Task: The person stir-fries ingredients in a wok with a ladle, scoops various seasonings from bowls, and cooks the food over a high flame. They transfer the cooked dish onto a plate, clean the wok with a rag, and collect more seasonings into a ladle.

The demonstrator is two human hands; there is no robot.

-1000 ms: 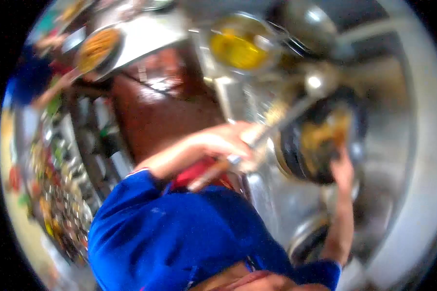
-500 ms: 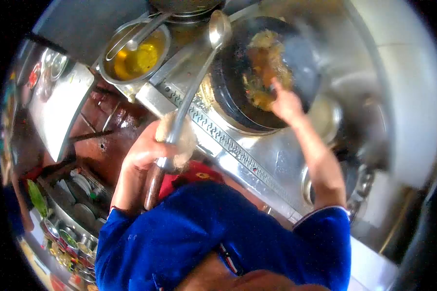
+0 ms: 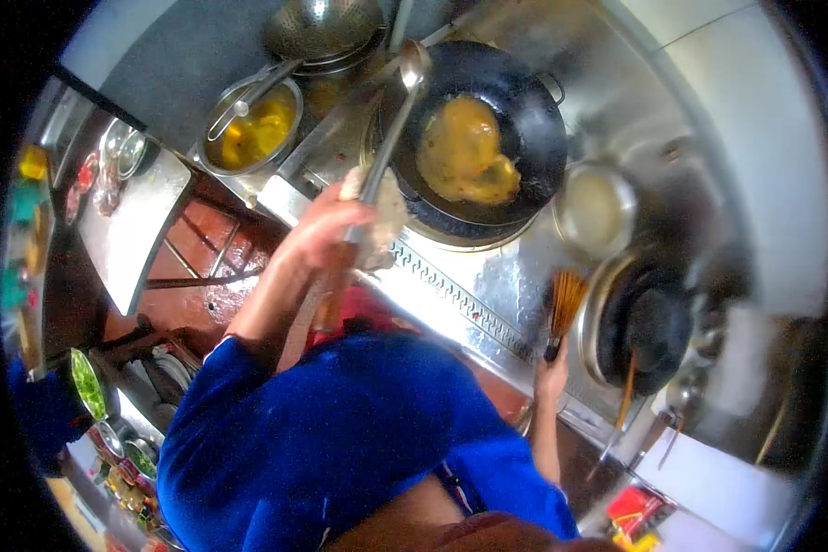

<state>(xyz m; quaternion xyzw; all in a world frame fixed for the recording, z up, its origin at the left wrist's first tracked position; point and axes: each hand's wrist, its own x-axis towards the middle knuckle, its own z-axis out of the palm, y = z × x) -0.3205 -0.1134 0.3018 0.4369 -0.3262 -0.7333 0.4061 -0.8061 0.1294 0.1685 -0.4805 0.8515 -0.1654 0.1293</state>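
My left hand (image 3: 320, 230) is closed around the handle of a long metal ladle (image 3: 388, 143) and a pale cloth (image 3: 388, 221). The ladle's bowl points up and away, beside the left rim of a black wok (image 3: 534, 129). Brownish liquid (image 3: 465, 152) with bits in it pools inside the wok. To the right and nearer my body, my right hand (image 3: 550, 370) grips a bamboo wok brush (image 3: 569, 299) by its dark base, bristles upward, outside the wok.
A pot of yellow oil (image 3: 259, 124) with a strainer across it stands at the left. Behind it is a perforated colander (image 3: 317, 28). A metal pot (image 3: 598, 212) and a second dark pan (image 3: 653, 322) sit right of the wok. A white board (image 3: 138, 221) lies far left.
My right hand has left the wok and come back toward my body on the right with the brush. The liquid has settled into a pool. My left hand still holds the ladle and cloth.
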